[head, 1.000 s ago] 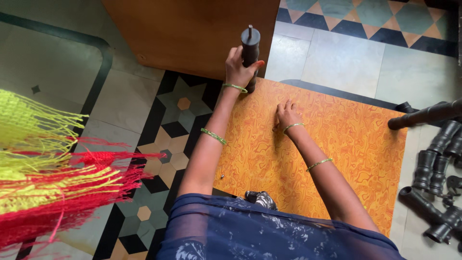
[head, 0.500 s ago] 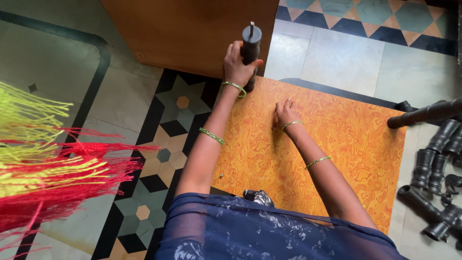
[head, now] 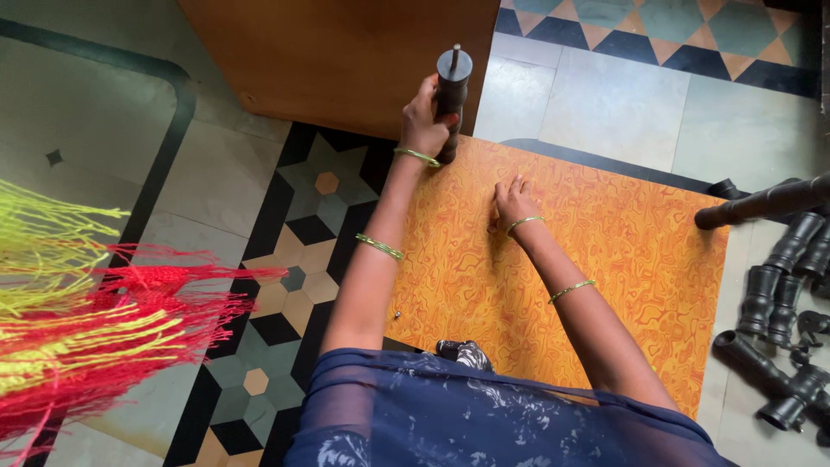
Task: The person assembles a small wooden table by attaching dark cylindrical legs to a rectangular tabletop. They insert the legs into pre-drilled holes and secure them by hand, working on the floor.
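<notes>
My left hand [head: 424,121] grips a dark turned wooden leg [head: 451,99] that stands upright at the far left corner of an orange marbled board [head: 605,251] lying on the tiled floor. A thin metal pin sticks up from the top of the leg. My right hand [head: 512,203] rests fingers-down on the board's surface, a little to the right of the leg, holding nothing. Green bangles sit on both wrists and forearms.
A brown wooden panel [head: 346,52] lies beyond the board. Several dark turned legs and pieces [head: 782,285] lie on the floor at the right. A red and yellow fringed cloth [head: 78,303] hangs at the left. A small screw [head: 397,315] lies beside the board.
The view has shifted slightly. My left hand still holds the upright leg at the board's corner; my right hand stays pressed on the board.
</notes>
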